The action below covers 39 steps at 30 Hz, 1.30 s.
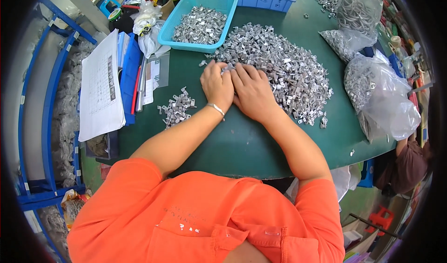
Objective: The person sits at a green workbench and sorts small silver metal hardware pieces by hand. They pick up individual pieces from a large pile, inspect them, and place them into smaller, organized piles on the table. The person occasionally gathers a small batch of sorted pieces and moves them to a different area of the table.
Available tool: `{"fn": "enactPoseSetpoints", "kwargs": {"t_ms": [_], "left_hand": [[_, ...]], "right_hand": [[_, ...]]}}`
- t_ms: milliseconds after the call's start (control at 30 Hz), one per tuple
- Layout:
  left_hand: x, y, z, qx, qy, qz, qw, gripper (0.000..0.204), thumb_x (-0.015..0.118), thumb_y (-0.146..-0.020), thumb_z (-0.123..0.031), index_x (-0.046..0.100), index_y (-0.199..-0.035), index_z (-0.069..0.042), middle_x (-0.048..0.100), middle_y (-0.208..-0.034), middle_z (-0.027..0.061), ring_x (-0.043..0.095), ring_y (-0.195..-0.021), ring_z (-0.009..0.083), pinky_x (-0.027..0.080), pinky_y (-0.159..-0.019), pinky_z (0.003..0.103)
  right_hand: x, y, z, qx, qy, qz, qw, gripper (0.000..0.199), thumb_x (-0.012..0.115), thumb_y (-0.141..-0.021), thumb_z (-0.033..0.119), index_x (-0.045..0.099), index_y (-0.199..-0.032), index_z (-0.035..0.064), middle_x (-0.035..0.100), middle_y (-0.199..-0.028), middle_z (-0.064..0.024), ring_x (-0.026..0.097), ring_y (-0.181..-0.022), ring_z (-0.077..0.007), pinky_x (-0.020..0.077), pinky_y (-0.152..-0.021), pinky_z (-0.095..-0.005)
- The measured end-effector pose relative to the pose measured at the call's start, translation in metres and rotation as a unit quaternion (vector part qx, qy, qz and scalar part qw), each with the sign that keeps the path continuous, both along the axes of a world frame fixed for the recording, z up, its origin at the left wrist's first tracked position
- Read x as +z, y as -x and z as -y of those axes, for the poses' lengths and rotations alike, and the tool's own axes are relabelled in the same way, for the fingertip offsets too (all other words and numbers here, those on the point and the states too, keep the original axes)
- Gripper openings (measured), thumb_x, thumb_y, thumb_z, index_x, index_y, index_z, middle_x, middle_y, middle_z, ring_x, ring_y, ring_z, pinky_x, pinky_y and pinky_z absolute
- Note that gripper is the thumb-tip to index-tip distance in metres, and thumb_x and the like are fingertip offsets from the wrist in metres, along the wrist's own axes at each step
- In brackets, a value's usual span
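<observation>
Green table [242, 146], seen from the head camera.

Progress, as judged: a big pile [274, 62] of small metal clips fills the middle and far right of the table and looks barely reduced. A small heap [176, 108] of the same clips lies apart on the near left, and a turquoise basket [198, 23] at the far left is partly filled with them. Most of the stock seems unsorted, so the work is likely at an early to middle stage.

Hands: left hand [216, 86] and right hand [253, 93] lie side by side, touching, at the near edge of the pile. Both are palm down, fingers curled forward into the clips. Fingertips are buried, so whether either pinches a clip cannot be told. A bracelet [216, 108] sits on the left wrist.

Around: clear bags [382, 95] of metal parts at right, a paper sheet [100, 88] at left.
</observation>
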State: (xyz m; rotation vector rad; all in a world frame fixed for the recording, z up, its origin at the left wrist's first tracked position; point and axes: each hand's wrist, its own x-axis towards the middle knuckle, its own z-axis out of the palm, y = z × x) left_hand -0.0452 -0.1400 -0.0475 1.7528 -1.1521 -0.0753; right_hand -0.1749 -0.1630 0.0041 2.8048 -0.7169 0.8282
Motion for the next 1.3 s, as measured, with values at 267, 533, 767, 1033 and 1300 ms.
{"fn": "enactPoseSetpoints", "kwargs": {"t_ms": [267, 533, 767, 1033, 1300], "left_hand": [[0.021, 0.068, -0.046, -0.252, -0.032, 0.075, 0.964, 0.049, 0.048, -0.095, -0.03, 0.046, -0.135, -0.002, 0.036, -0.148, 0.0209, 0.029, -0.138, 0.0419, 0.019, -0.112, 0.052], [0.031, 0.024, -0.01, -0.176, 0.074, 0.143, 0.971, 0.041, 0.061, -0.088, -0.025, 0.055, -0.122, -0.002, 0.045, -0.137, 0.0271, 0.039, -0.13, 0.0422, 0.028, -0.109, 0.048], [-0.001, -0.028, 0.019, -0.075, -0.103, -0.135, 0.983, 0.059, 0.058, -0.09, -0.033, 0.046, -0.13, 0.008, 0.042, -0.137, 0.0284, 0.044, -0.125, 0.04, 0.034, -0.107, 0.041], [0.005, 0.043, -0.024, -0.201, -0.079, -0.122, 0.969, 0.066, 0.06, -0.091, -0.033, 0.038, -0.138, 0.007, 0.036, -0.144, 0.0274, 0.032, -0.136, 0.037, 0.025, -0.113, 0.04], [0.045, 0.041, -0.083, -0.297, 0.001, 0.031, 0.955, 0.05, 0.067, -0.081, -0.007, 0.05, -0.128, -0.004, 0.053, -0.13, 0.01, 0.05, -0.12, 0.0233, 0.038, -0.1, 0.036]], "right_hand": [[-0.007, 0.086, -0.067, -0.073, -0.104, -0.03, 0.991, 0.058, 0.071, -0.077, 0.027, 0.054, -0.128, 0.0047, 0.049, -0.138, -0.0102, 0.045, -0.126, -0.0277, 0.0331, -0.103, -0.0439], [-0.015, 0.136, -0.123, -0.171, -0.222, 0.079, 0.957, 0.06, 0.072, -0.078, 0.018, 0.051, -0.134, 0.0077, 0.045, -0.144, -0.011, 0.044, -0.127, -0.0327, 0.0305, -0.106, -0.0458], [-0.026, 0.15, -0.156, -0.28, -0.21, 0.234, 0.907, 0.025, 0.073, -0.076, 0.005, 0.065, -0.099, 0.005, 0.063, -0.097, -0.0111, 0.058, -0.09, -0.0294, 0.0425, -0.081, -0.0382], [-0.031, 0.133, -0.149, -0.292, -0.215, 0.213, 0.907, 0.022, 0.075, -0.075, 0.01, 0.066, -0.096, 0.0069, 0.063, -0.091, -0.0058, 0.058, -0.084, -0.026, 0.042, -0.073, -0.0366], [-0.028, 0.144, -0.158, -0.246, -0.217, 0.274, 0.904, 0.01, 0.071, -0.076, 0.001, 0.066, -0.084, 0.0035, 0.064, -0.087, -0.0085, 0.06, -0.077, -0.028, 0.0472, -0.069, -0.0376]]}}
